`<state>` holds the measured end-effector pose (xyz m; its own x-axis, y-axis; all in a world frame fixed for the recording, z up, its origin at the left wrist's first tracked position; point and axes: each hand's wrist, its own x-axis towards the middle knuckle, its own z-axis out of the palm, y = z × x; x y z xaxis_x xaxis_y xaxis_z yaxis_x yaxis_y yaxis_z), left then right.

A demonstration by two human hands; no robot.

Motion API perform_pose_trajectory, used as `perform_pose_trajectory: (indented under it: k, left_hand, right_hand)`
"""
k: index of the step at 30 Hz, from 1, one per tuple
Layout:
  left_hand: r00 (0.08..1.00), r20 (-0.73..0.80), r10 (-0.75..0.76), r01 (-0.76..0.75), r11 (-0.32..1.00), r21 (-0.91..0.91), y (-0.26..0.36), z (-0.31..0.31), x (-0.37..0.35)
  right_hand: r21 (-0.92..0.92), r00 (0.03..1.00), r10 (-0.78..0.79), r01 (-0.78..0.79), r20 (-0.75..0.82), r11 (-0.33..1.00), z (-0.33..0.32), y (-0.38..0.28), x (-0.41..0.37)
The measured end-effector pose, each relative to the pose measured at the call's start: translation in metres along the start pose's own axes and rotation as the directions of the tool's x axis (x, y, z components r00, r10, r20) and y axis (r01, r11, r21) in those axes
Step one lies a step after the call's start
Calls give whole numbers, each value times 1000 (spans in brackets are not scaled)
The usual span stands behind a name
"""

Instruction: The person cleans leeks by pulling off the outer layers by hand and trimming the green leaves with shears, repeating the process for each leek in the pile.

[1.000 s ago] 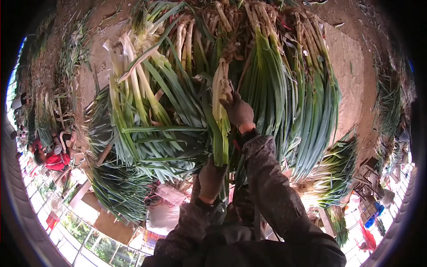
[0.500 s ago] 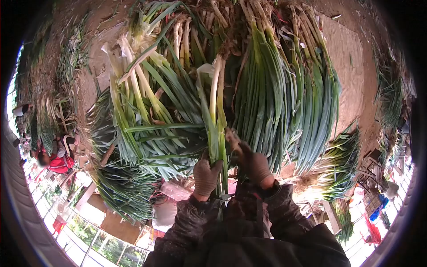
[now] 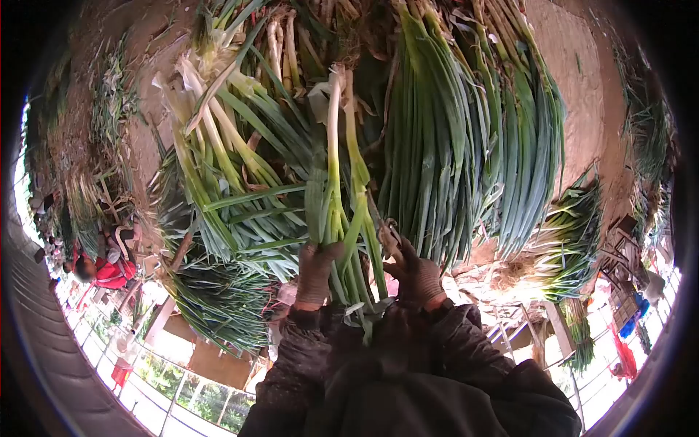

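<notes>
My gloved left hand [image 3: 314, 273] is closed around the leaves of a green onion [image 3: 333, 142], its pale root end pointing away from me. Beside that stalk lies a second green onion [image 3: 357, 164], its leaves hanging down between my hands. My gloved right hand [image 3: 416, 278] is curled around a slim knife-like tool [image 3: 386, 234], which points up along the second stalk. A broad loose leaf [image 3: 316, 200] stands above my left thumb.
Thick bundles of green onions [image 3: 429, 146] lie to the right, with a looser heap [image 3: 240, 160] at left. Another pile [image 3: 218, 306] sits lower left, and one [image 3: 561, 247] lower right. A person in red [image 3: 113, 271] is at the far left.
The stalks have shifted slightly left and spread apart, their leaves fanning out between my hands. My left hand has moved left and up; the tool has turned more upright in my right hand.
</notes>
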<state>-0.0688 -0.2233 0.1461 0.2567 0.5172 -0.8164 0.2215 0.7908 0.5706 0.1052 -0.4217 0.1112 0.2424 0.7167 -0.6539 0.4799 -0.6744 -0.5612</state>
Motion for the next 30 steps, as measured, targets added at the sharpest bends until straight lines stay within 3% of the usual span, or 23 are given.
perform_pose_trajectory:
  k: [1, 5, 9, 11, 14, 24, 30]
  left_hand:
    - [1000, 1, -24, 24, 999, -35, 9, 1, -3]
    - [997, 8, -73, 74, 991, -113, 23, -10, -6]
    - [992, 45, -118, 122, 986, -110, 26, -25, -5]
    - [993, 46, -112, 117, 983, -141, 28, -29, -1]
    - [989, -78, -124, 109, 979, -170, 28, -28, -3]
    - [986, 162, -50, 117, 892, -438, -8, -53, 32]
    - [992, 109, -57, 106, 842, -529, -12, -53, 34]
  right_hand:
    - [101, 987, 148, -154, 64, 983, -2, -3, 1]
    - [159, 981, 192, -192, 16, 968, -1, -4, 16]
    - [180, 999, 41, -42, 10, 983, 8, 3, 33]
    - [145, 998, 49, -53, 26, 988, 3, -3, 44]
    - [210, 999, -35, 31, 12, 977, 2, -5, 59]
    - [160, 992, -118, 125, -53, 979, 11, -26, 140]
    - [95, 991, -128, 132, -48, 987, 9, -36, 157]
